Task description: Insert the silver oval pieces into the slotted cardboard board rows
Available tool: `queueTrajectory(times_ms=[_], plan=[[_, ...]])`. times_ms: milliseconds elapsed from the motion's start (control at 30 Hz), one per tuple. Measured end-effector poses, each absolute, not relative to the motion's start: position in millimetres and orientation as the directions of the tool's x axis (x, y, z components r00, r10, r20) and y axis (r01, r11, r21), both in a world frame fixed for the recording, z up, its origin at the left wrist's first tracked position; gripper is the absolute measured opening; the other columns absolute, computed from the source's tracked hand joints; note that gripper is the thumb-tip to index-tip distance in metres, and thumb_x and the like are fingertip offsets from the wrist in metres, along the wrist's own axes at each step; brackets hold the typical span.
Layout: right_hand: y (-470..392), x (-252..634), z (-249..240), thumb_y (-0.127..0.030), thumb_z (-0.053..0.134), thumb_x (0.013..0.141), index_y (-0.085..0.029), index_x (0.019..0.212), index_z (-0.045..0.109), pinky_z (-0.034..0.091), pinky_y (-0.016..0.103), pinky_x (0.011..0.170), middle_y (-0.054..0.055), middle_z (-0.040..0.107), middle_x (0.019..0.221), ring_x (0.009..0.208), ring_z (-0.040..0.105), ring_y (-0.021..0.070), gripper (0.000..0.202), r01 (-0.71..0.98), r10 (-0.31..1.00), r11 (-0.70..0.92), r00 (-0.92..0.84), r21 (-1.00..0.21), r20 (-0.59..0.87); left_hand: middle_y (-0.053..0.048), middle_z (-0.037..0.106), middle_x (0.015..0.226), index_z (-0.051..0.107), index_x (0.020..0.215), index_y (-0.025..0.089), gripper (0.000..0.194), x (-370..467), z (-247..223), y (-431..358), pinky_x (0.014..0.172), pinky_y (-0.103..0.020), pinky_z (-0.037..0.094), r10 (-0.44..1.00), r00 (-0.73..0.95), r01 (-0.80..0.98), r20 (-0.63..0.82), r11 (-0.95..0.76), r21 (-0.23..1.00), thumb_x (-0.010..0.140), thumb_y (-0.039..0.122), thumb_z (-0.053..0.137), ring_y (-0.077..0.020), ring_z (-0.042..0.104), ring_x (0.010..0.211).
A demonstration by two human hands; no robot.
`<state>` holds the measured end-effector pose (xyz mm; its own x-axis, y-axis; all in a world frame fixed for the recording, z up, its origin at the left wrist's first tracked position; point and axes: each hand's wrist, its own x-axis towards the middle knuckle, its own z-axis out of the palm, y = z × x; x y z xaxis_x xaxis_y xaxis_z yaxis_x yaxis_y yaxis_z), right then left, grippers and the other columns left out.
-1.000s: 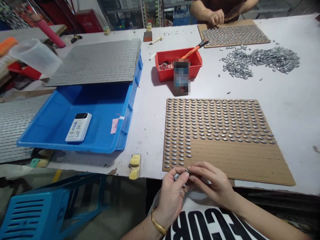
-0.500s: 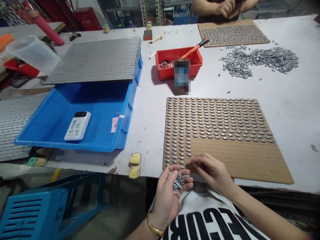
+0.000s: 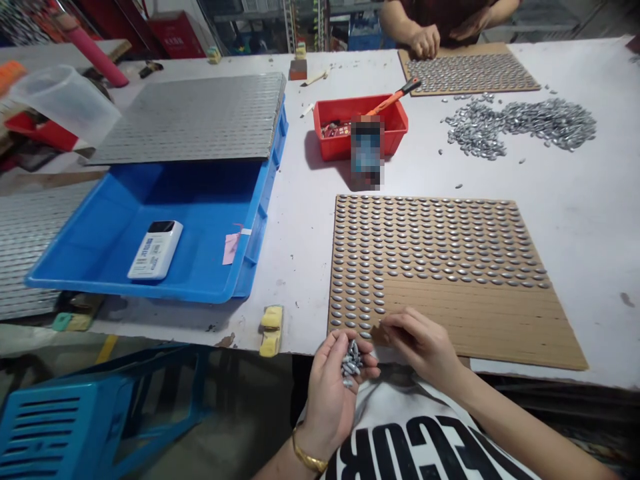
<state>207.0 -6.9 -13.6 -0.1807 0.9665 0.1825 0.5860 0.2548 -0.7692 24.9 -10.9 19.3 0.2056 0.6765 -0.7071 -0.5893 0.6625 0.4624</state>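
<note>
My left hand [image 3: 336,377] is cupped palm up at the table's front edge, holding a small heap of silver oval pieces [image 3: 352,363]. Just right of it, my right hand [image 3: 419,343] is over the front edge of a brown grooved board [image 3: 475,317], thumb and fingertips pinched together; what they hold, if anything, is too small to make out. Rows of silver ovals cover the board's back part and a block at its front left. A loose pile of the same pieces [image 3: 555,123] lies on the table behind the board.
A blue tray [image 3: 210,290] with a white device [image 3: 156,250] stands left, a grey covered board [image 3: 200,120] across its back. Behind my board is a red bin [image 3: 330,148] with an orange-handled tool. Another person's hands [image 3: 425,41] are at a second board [image 3: 520,73]. A yellow clip [image 3: 271,331] sits on the front edge.
My left hand has drawn slightly left and its fingers have curled in more. My right hand has moved slightly, still pinched. Across the table, the other person's hand has come down to their board.
</note>
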Motion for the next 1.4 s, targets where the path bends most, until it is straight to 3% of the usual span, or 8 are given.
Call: queueTrajectory(times_ms=[167,533,767,900,1133,1233,1400], plan=[[-5,203,-24,-0.016,0.046,0.094,-0.021,0.096,0.06,0.048,0.023,0.062,0.003,0.063,0.078,0.07,0.06,0.0131,0.016,0.64,0.962,0.273,-0.177,-0.718,0.208,-0.012,0.069,0.095,0.057,0.103,0.013,0.023,24,19,-11,0.077,-0.035,0.053,0.668,0.212,-0.61,-0.713,0.661,0.437,0.083,0.024,0.06,-0.0188,0.066,0.079],[-4,196,-27,-0.013,0.042,0.093,-0.017,0.088,0.064,0.039,0.017,0.055,0.002,0.058,0.071,0.062,0.055,0.0094,0.023,0.845,0.942,0.309,-0.208,-0.436,0.264,-0.011,0.069,0.094,0.059,0.095,0.014,0.021,24,19,-12,0.072,-0.03,0.053,0.667,0.24,-0.563,-0.705,0.688,0.459,0.079,0.024,0.067,-0.0163,0.065,0.077],[-3,199,-29,-0.008,0.044,0.089,-0.017,0.079,0.061,0.036,0.019,0.056,0.001,0.054,0.069,0.06,0.051,0.0098,0.022,0.847,0.941,0.324,-0.245,-0.42,0.233,-0.008,0.067,0.082,0.063,0.1,0.012,0.026,23,16,-14,0.068,-0.027,0.052,0.671,0.242,-0.547,-0.701,0.691,0.473,0.078,0.024,0.069,-0.0137,0.063,0.071],[-2,201,-26,-0.009,0.042,0.091,-0.017,0.085,0.061,0.039,0.02,0.056,0.002,0.056,0.071,0.061,0.053,0.0107,0.022,0.829,0.946,0.316,-0.238,-0.462,0.222,-0.007,0.067,0.08,0.061,0.098,0.013,0.027,25,15,-14,0.065,-0.027,0.051,0.663,0.24,-0.543,-0.709,0.697,0.468,0.076,0.026,0.072,-0.0135,0.062,0.069],[-14,198,5,-0.015,0.05,0.092,-0.021,0.106,0.058,0.051,0.025,0.067,0.006,0.062,0.088,0.08,0.06,0.0156,0.018,0.525,0.955,0.285,-0.229,-0.802,0.19,-0.007,0.069,0.085,0.054,0.088,0.017,0.024,30,14,-16,0.07,-0.027,0.051,0.679,0.238,-0.571,-0.694,0.676,0.465,0.074,0.024,0.073,-0.0142,0.065,0.073],[-16,192,12,-0.013,0.051,0.091,-0.021,0.116,0.057,0.053,0.031,0.077,0.009,0.062,0.1,0.091,0.06,0.0183,0.027,0.447,0.924,0.362,-0.29,-0.818,0.251,-0.005,0.069,0.087,0.055,0.085,0.017,0.022,32,13,-15,0.072,-0.026,0.05,0.697,0.252,-0.62,-0.671,0.649,0.441,0.074,0.021,0.073,-0.0129,0.064,0.076],[-14,190,9,-0.012,0.052,0.089,-0.02,0.12,0.057,0.053,0.032,0.074,0.01,0.061,0.098,0.088,0.058,0.019,0.032,0.474,0.903,0.418,-0.308,-0.774,0.299,-0.004,0.069,0.086,0.059,0.085,0.016,0.02,34,13,-13,0.072,-0.023,0.049,0.681,0.257,-0.635,-0.685,0.653,0.412,0.074,0.021,0.074,-0.0114,0.064,0.076]])
